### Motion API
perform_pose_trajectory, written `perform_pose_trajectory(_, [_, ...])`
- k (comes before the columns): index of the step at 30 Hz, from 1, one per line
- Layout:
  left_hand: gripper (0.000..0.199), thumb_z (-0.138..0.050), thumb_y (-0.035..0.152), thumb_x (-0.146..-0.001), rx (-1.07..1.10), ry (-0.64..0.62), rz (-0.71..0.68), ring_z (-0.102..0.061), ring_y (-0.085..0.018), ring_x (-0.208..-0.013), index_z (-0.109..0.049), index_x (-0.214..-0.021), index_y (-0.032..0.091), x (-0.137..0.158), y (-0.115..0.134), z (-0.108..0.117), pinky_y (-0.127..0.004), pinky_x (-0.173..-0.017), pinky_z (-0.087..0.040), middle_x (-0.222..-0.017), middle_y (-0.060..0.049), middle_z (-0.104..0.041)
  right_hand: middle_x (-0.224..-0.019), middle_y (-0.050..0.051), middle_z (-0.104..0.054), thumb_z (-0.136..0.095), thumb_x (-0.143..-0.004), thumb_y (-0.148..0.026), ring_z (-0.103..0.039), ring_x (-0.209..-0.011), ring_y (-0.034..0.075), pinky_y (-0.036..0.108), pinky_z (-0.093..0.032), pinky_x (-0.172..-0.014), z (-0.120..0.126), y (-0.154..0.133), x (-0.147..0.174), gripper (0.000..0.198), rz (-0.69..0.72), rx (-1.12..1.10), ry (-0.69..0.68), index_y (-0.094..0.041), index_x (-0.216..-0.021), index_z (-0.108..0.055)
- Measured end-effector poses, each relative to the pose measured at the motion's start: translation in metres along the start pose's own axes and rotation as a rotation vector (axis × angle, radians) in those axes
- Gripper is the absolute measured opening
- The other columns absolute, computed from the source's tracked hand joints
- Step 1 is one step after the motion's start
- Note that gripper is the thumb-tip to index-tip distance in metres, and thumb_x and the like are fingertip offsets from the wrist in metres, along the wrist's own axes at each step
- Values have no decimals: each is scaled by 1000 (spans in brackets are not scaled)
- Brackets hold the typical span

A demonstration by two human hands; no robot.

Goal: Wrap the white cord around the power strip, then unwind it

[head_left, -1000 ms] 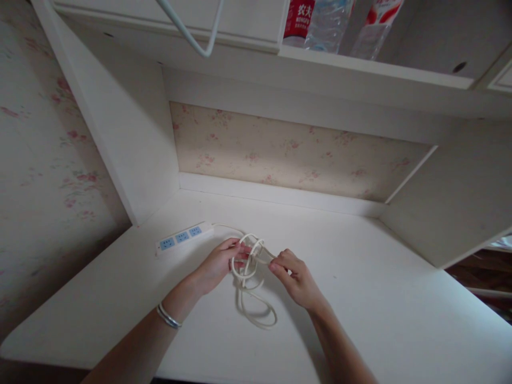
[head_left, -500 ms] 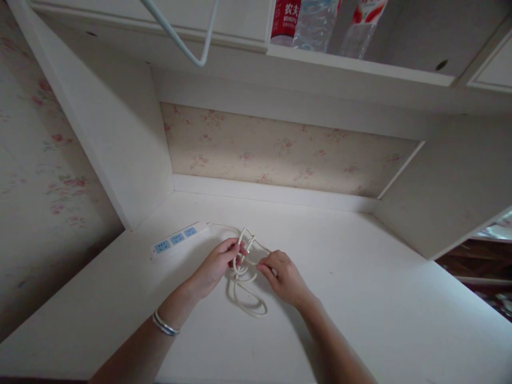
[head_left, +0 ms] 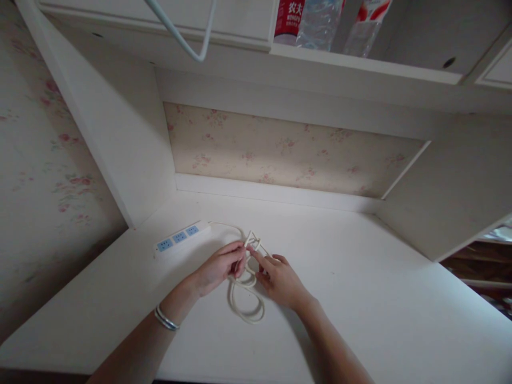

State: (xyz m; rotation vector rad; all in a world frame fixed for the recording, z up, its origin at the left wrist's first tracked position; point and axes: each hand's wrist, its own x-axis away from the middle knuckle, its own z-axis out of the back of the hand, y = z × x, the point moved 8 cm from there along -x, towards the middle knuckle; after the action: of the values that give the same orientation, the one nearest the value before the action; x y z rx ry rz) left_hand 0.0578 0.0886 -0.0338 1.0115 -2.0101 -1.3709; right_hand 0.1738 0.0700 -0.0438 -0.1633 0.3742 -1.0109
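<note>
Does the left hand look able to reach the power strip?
Probably yes: the power strip lies near the left hand with nothing between them, though that hand holds the cord.

We look onto a white desk [head_left: 380, 309] beneath an overhead cabinet [head_left: 400, 69], framed by white side panels [head_left: 120, 133]. Pink floral wallpaper [head_left: 256, 156] shows behind it and covers the left wall [head_left: 72, 213]. Pale light brightens the desk's right edge.

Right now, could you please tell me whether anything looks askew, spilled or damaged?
Nothing looks spilled or damaged; only the cord looks untidy, its loose loops crossing near the fingers instead of lying neatly coiled.
</note>
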Motion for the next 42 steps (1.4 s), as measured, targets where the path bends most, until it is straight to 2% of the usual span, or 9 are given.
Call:
perform_pose_trajectory(4, [25,-49,36,-90,37,50,23,-38,-8,-47,-55,-108,19,0,-3,4,-22,-49,-28,-57,6,-40,-101,4,-63,-56,-80,-17,-57,-91,17,32,-33,-92,4,3,0,39,-48,0,39,-22,-118,-49])
perform_pose_trajectory(7, [22,-51,33,-89,95,60,0,-41,-8,-50,-59,-101,16,-2,-3,8,-22,-51,-31,-58,4,-45,-99,4,-61,-60,-76,-16,-54,-93,18,30,-35,-88,9,5,0,31,-67,29,70,-22,-106,-53])
perform_pose_trajectory(11, [11,-60,24,-84,269,86,-11,-50,-9,-60,-61,-84,13,-4,-3,16,-22,-59,-38,-74,-2,-54,-99,4,-58,-63,-77,-26,-51,-96,21,31,-35,-83,15,10,0,27,-127,120,106,-24,-103,-56])
perform_pose_trajectory(16, [12,-59,22,-85,265,23,-11,-48,-8,-57,-63,-86,11,-2,-4,13,-22,-58,-36,-67,0,-50,-94,3,-59,-60,-81,-38,-55,-90,20,30,-36,-77,12,20,3,28,-206,164,34,-28,-107,-56])
perform_pose_trajectory(20, [9,-57,22,-86,295,-19,-61,-46,-8,-58,-62,-87,14,-1,0,9,-22,-59,-36,-66,0,-49,-100,2,-56,-59,-82,-43,-58,-79,15,24,-37,-67,14,28,6,27,-243,103,66,-27,-103,-56])
perform_pose_trajectory(26, [5,-63,19,-80,365,-67,-180,-51,-12,-68,-61,-83,17,4,21,6,-29,-71,-40,-74,-1,-52,-90,2,-55,-54,-86,-29,-57,-71,11,21,-38,-64,27,54,9,8,-368,29,212,-22,-89,-58])
perform_pose_trajectory(30, [2,-62,16,-79,349,-72,-175,-52,-14,-68,-61,-80,16,7,27,2,-32,-73,-41,-74,-1,-52,-88,1,-57,-54,-86,-29,-57,-71,12,22,-38,-63,29,59,10,8,-370,-7,215,-24,-88,-59])
perform_pose_trajectory(34, [8,-60,22,-80,401,-16,-180,-52,-15,-69,-62,-81,15,8,31,6,-34,-75,-43,-72,-2,-51,-89,1,-58,-52,-87,-32,-57,-71,12,23,-36,-62,31,63,12,12,-431,26,207,-25,-89,-61])
perform_pose_trajectory(42, [17,-54,21,-85,619,141,-258,-49,-11,-64,-61,-98,15,11,45,36,-32,-77,-47,-65,2,-48,-87,3,-60,-46,-89,-35,-57,-70,15,25,-32,-58,41,92,23,19,-634,100,259,-24,-89,-62])
